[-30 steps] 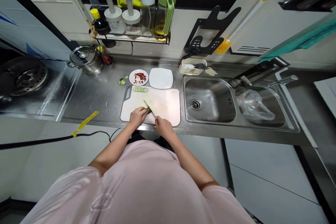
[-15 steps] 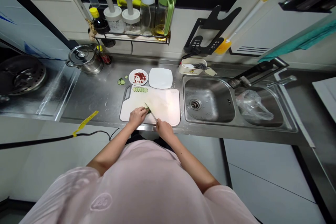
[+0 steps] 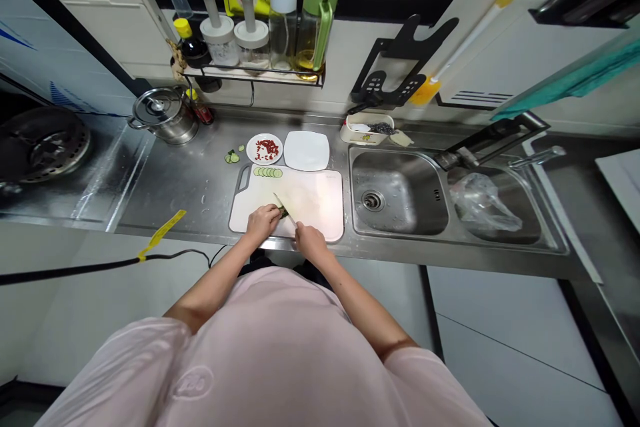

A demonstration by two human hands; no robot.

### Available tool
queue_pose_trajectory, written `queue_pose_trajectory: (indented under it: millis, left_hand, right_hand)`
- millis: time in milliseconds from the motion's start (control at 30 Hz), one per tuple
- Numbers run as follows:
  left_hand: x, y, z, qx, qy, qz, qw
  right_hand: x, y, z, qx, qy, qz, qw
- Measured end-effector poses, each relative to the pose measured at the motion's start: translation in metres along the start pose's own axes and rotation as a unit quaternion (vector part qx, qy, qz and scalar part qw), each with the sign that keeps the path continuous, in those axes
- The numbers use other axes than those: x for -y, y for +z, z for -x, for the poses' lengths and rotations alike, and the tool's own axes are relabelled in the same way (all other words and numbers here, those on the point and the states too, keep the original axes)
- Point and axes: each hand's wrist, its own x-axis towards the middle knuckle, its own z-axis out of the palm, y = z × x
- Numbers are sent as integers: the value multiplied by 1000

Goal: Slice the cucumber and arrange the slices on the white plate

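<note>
Pale pink cloth makes up the person's shirt [image 3: 280, 347], nearest of all, with both bare forearms reaching past it to the steel counter [image 3: 170, 193]. Over the near edge of the white cutting board [image 3: 317, 197], the right hand [image 3: 311, 241] has its fingers closed round the handle of a knife [image 3: 289, 212], whose blade slants toward the far left. The left hand [image 3: 263, 223] is left of it, fingers bunched together on a dark green piece [image 3: 283, 211] (mostly hidden, so its shape is hard to tell) right by the blade, in the near half of the board. Toward the board's far left corner, pale green slices [image 3: 267, 172] overlap in a row. Just beyond the far edge stand a round plate [image 3: 250, 151] with chopped red bits [image 3: 267, 147] and, to its right, an empty squarish plate [image 3: 307, 150]. Green scraps [image 3: 232, 157] lie on the counter left of the round plate. Right of the board is a sink [image 3: 400, 193]; near the counter's back edge stand a lidded pot [image 3: 163, 119], left, and a cream container [image 3: 363, 136], right, with a bottle rack [image 3: 255, 73] above.
</note>
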Motion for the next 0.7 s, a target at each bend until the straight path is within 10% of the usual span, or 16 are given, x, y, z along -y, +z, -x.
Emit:
queue_pose_trajectory:
  millis: [700]
  left_hand:
    - [1, -2, 0, -11, 18, -1, 1000]
  right_hand:
    - [-3, 7, -3, -8, -5, 10, 1000]
